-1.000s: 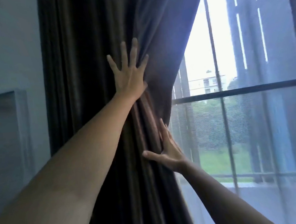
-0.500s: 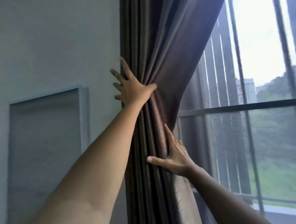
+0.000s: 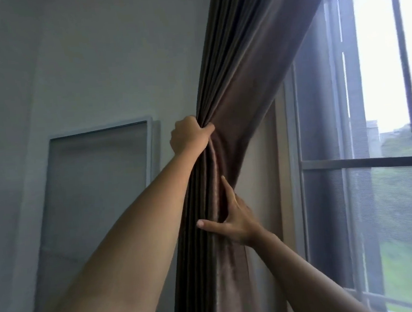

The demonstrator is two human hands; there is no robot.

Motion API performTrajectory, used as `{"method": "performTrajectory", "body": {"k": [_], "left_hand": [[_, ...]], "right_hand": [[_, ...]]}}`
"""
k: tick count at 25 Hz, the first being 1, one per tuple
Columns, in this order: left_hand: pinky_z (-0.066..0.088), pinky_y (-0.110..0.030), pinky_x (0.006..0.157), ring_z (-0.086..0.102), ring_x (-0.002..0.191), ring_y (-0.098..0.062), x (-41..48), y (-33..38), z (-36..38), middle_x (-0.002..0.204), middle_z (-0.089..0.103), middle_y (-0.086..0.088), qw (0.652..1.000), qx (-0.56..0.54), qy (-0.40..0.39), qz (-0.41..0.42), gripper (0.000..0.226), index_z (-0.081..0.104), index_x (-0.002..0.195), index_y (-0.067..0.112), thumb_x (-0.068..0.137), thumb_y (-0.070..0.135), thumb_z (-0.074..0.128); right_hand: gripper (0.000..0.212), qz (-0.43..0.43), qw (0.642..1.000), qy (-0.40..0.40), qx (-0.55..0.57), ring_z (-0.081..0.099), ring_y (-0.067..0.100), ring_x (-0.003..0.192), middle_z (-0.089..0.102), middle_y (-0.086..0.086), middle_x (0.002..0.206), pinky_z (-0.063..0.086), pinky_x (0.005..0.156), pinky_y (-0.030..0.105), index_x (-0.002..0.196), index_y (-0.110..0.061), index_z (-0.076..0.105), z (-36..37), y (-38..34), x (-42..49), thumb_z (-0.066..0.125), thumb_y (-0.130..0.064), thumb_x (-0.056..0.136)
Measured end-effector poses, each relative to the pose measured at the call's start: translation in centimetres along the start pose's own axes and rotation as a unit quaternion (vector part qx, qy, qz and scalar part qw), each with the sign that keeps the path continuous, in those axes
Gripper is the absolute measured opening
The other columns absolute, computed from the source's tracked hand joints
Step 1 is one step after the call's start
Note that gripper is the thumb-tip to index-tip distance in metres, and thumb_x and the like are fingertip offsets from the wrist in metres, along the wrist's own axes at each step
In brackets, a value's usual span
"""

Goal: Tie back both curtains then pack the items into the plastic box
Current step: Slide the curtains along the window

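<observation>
Curtain [image 3: 242, 76], brown, bunched into a bundle beside the window [image 3: 381, 76], against the grey wall [image 3: 89, 54]. Left hand [image 3: 190, 135] grips the gathered folds in a fist, higher up. Right hand [image 3: 233, 219] lower down, fingers straight along the curtain's edge, thumb spread across the front folds, pressing on it. White-framed panel [image 3: 97, 191] on the wall, left of the curtain.

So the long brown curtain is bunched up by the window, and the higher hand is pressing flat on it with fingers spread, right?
Not quite. In the head view the higher hand, the left hand, grips the long brown fabric curtain with fingers curled round its folds, not flat. It is bunched up by the dark-framed window.
</observation>
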State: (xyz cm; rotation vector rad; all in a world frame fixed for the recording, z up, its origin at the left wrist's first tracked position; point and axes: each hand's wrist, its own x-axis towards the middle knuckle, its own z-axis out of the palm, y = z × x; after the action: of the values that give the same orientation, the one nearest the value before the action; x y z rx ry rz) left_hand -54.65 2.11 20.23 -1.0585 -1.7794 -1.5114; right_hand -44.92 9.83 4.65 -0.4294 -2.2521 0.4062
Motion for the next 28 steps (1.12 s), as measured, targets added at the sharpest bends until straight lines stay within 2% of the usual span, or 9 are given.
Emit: {"method": "performTrajectory", "body": {"k": [4, 10, 14, 17, 19, 22, 25, 26, 28], "left_hand": [[0.039, -0.031, 0.059, 0.057, 0.073, -0.025, 1.2, -2.7, -2.0, 0.080, 0.062, -0.005, 0.999, 0.037, 0.018, 0.003, 0.036, 0.062, 0.088, 0.009, 0.083, 0.045, 0.058], [0.044, -0.032, 0.061, 0.062, 0.077, -0.028, 1.9, -4.1, -4.1, 0.082, 0.065, -0.005, 0.997, 0.077, 0.019, 0.012, 0.035, 0.062, 0.088, 0.011, 0.084, 0.045, 0.056], [0.041, -0.032, 0.063, 0.057, 0.079, -0.023, 0.1, -2.8, -3.3, 0.088, 0.059, -0.003, 0.994, 0.106, 0.000, 0.038, 0.038, 0.057, 0.104, 0.011, 0.087, 0.044, 0.054], [0.043, -0.035, 0.066, 0.061, 0.094, -0.030, -1.5, -2.1, -2.1, 0.108, 0.060, -0.010, 0.992, 0.108, 0.012, 0.058, 0.052, 0.044, 0.123, 0.010, 0.086, 0.044, 0.058], [0.049, -0.043, 0.078, 0.054, 0.113, -0.033, -2.6, -1.2, -1.1, 0.130, 0.051, -0.014, 0.995, 0.075, 0.015, 0.060, 0.074, 0.026, 0.140, 0.011, 0.083, 0.042, 0.063], [0.037, -0.052, 0.105, 0.025, 0.139, -0.035, -4.8, 0.8, 0.2, 0.157, 0.013, -0.015, 0.989, 0.087, 0.019, 0.115, 0.098, 0.001, 0.150, 0.019, 0.081, 0.038, 0.068], [0.018, -0.059, 0.111, 0.004, 0.146, -0.032, -7.1, 3.1, 1.1, 0.159, -0.007, -0.012, 0.948, 0.189, 0.017, 0.255, 0.094, 0.000, 0.150, 0.029, 0.082, 0.039, 0.064], [0.014, -0.060, 0.111, 0.001, 0.147, -0.030, -8.0, 4.2, 1.5, 0.159, -0.008, -0.009, 0.937, 0.203, 0.002, 0.283, 0.090, 0.003, 0.150, 0.031, 0.083, 0.039, 0.063], [0.009, -0.062, 0.112, -0.002, 0.147, -0.028, -9.9, 6.8, 2.2, 0.160, -0.008, -0.005, 0.934, 0.210, -0.025, 0.288, 0.088, 0.006, 0.150, 0.032, 0.082, 0.038, 0.061]], "right_hand": [[0.129, -0.016, 0.999, -0.034, -0.018, 0.024, 0.026, 0.142, 0.017, 0.003, 0.158, 0.026, 0.113, 0.050, 0.144, -0.040, -0.014, 2.7, -1.8, 1.5, 0.055, -0.090, 0.046], [0.127, -0.040, 0.997, -0.061, -0.006, 0.025, 0.026, 0.141, 0.014, 0.001, 0.158, 0.027, 0.113, 0.050, 0.144, -0.040, -0.014, 4.5, -3.6, 2.6, 0.058, -0.086, 0.050], [0.129, -0.027, 0.997, -0.066, 0.033, 0.022, 0.022, 0.142, 0.013, -0.002, 0.158, 0.028, 0.114, 0.049, 0.144, -0.041, -0.013, 3.5, -2.2, 1.5, 0.061, -0.086, 0.047], [0.128, -0.010, 0.995, -0.085, 0.043, 0.019, 0.020, 0.143, 0.011, -0.003, 0.158, 0.026, 0.115, 0.047, 0.145, -0.041, -0.011, 2.2, -0.6, -0.4, 0.064, -0.082, 0.050], [0.125, 0.006, 0.995, -0.094, 0.041, 0.017, 0.019, 0.143, 0.010, -0.004, 0.158, 0.025, 0.116, 0.045, 0.146, -0.038, -0.008, 0.7, 0.5, -1.9, 0.065, -0.080, 0.053], [0.117, 0.052, 0.992, -0.101, 0.046, 0.018, 0.018, 0.144, 0.012, -0.002, 0.158, 0.023, 0.117, 0.043, 0.148, -0.034, -0.001, -2.1, 1.9, -4.6, 0.057, -0.082, 0.059], [0.108, 0.095, 0.992, -0.084, 0.029, 0.022, 0.019, 0.143, 0.019, 0.001, 0.157, 0.022, 0.117, 0.041, 0.148, -0.033, 0.007, -5.1, 3.3, -7.6, 0.040, -0.087, 0.062], [0.106, 0.106, 0.991, -0.075, 0.022, 0.023, 0.019, 0.143, 0.021, 0.002, 0.156, 0.022, 0.117, 0.040, 0.149, -0.032, 0.009, -6.4, 3.9, -8.8, 0.037, -0.087, 0.063], [0.102, 0.125, 0.990, -0.060, 0.009, 0.024, 0.020, 0.142, 0.024, 0.003, 0.156, 0.022, 0.117, 0.040, 0.149, -0.029, 0.012, -9.4, 4.8, -11.6, 0.034, -0.085, 0.067]]}}
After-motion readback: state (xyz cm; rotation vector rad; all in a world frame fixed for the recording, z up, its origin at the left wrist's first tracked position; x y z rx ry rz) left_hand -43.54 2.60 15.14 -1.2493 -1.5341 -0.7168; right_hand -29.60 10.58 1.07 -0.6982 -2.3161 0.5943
